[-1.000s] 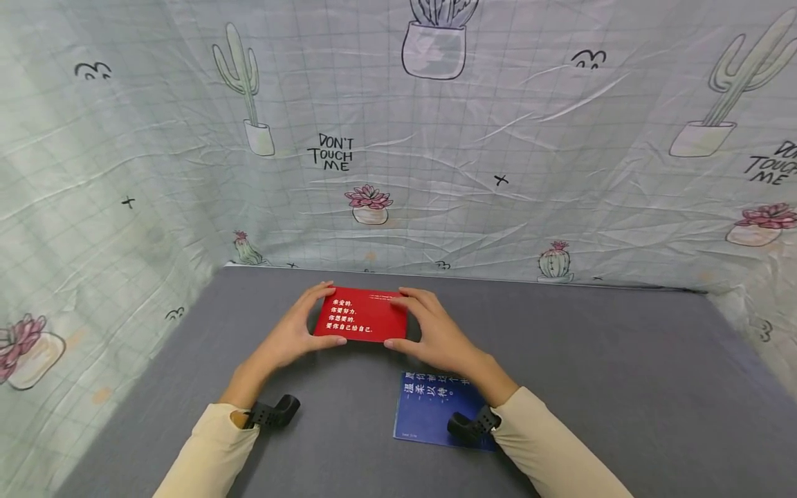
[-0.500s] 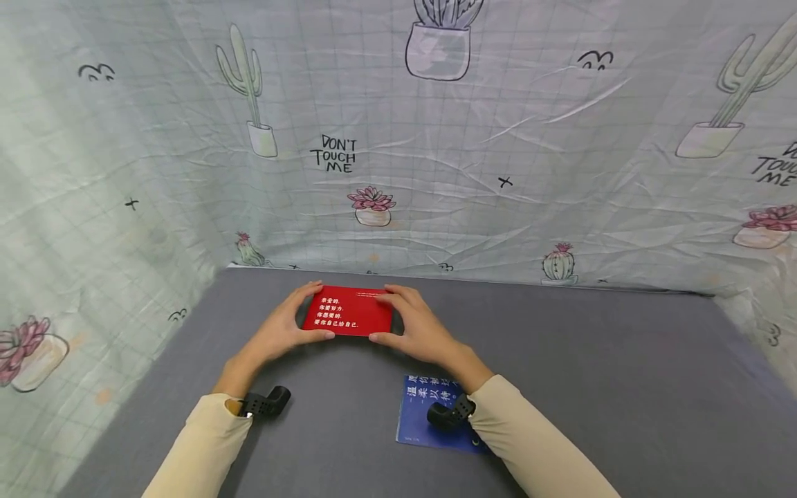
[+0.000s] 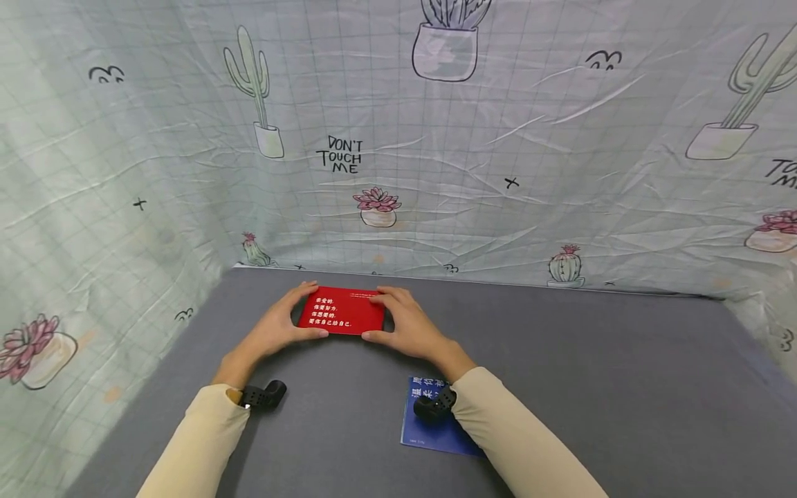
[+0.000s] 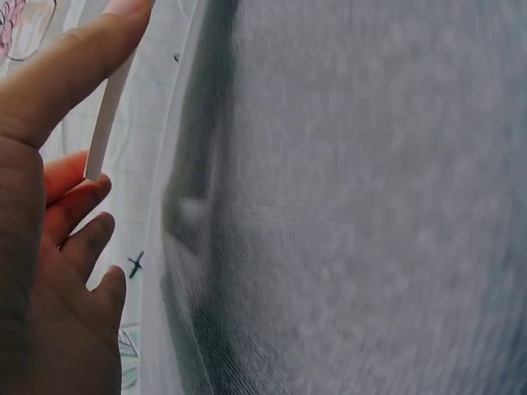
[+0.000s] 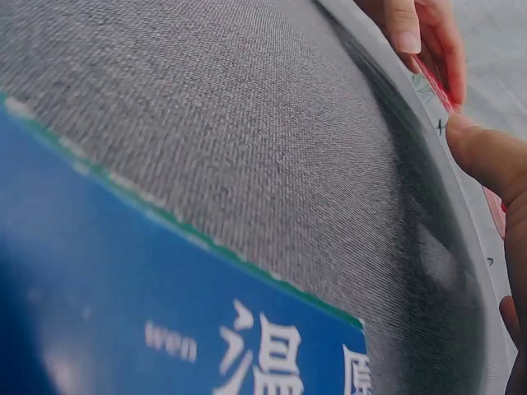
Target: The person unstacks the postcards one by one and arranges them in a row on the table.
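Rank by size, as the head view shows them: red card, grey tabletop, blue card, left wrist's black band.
1. Grey tabletop
2. Red card and blue card: unsure which looks larger, the blue being partly covered by the right sleeve
3. Left wrist's black band

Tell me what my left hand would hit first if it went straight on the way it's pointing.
Apart from the red card it holds, your left hand would probably meet the patterned curtain behind the table first. How far off that is, I can't tell.
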Tool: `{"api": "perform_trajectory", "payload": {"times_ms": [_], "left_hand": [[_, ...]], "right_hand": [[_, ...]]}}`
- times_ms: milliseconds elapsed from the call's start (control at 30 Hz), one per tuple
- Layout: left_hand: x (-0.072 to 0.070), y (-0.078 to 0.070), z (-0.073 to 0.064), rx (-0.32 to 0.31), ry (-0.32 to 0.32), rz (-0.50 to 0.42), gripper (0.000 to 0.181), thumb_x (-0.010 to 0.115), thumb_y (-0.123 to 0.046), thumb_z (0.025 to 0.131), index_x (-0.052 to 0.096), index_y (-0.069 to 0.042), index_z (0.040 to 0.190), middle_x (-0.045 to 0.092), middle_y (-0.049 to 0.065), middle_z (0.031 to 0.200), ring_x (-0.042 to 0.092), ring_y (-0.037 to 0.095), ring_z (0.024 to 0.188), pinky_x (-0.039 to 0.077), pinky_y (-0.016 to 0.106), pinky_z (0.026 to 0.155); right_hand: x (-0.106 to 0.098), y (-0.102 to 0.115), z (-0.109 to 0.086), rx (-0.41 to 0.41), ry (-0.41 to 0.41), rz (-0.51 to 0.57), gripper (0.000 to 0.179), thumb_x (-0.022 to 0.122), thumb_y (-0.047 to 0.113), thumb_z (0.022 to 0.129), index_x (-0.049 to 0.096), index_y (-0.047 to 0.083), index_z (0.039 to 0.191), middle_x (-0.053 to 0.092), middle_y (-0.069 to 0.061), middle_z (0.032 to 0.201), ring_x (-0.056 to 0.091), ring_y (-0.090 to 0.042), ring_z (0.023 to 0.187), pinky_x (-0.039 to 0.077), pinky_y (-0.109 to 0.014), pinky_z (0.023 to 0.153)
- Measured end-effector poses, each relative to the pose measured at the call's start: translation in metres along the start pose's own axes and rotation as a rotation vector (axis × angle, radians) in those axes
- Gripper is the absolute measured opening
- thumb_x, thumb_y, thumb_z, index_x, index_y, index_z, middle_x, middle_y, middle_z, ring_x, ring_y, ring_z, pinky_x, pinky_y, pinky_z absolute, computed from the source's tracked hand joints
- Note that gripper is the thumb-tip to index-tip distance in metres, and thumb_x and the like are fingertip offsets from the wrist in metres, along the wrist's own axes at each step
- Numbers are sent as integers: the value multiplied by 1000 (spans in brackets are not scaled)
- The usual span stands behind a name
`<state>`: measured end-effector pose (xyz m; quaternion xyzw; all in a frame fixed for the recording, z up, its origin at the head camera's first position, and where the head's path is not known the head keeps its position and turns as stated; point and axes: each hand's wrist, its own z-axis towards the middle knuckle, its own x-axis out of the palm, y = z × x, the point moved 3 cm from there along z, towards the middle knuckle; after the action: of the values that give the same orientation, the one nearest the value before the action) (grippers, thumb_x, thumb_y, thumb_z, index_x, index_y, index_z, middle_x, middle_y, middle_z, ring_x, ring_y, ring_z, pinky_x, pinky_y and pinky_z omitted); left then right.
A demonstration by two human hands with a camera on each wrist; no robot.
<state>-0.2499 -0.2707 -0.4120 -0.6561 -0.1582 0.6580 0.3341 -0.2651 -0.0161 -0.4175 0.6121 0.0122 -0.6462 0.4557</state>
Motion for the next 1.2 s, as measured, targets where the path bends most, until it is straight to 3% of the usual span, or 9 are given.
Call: {"api": "perform_trajectory", "payload": {"times_ms": [267, 567, 833, 1200], "left_hand": [[-2, 7, 2, 2, 15, 15, 90, 81, -37, 73, 37, -11, 146, 28, 9, 153, 18, 31, 142, 26, 60, 105], [2, 12, 1, 12, 36, 52, 88, 82, -34, 72, 39, -6, 143, 32, 12, 151, 14, 32, 143, 11, 53, 113], [2, 18, 2, 10, 46, 71, 88, 82, -35, 72, 40, -6, 143, 33, 13, 151, 14, 32, 143, 9, 52, 114], [5, 24, 3, 32, 69, 72, 87, 81, -36, 74, 39, -4, 143, 32, 17, 150, 17, 36, 142, 7, 51, 114]], "right_hand": [[10, -1, 4, 32, 15, -6, 70, 69, 48, 81, 50, 13, 138, 39, -6, 146, 31, -22, 133, 33, -44, 106], [15, -1, 4, 84, 65, -36, 71, 68, 51, 81, 49, 15, 140, 38, -2, 147, 23, -23, 137, 27, -49, 109], [19, -1, 6, 102, 75, -42, 72, 67, 53, 81, 49, 16, 140, 38, -1, 147, 22, -22, 138, 25, -49, 109], [23, -1, 6, 115, 99, -145, 74, 63, 58, 82, 46, 18, 142, 36, 1, 149, 22, -21, 138, 24, -45, 110]]}}
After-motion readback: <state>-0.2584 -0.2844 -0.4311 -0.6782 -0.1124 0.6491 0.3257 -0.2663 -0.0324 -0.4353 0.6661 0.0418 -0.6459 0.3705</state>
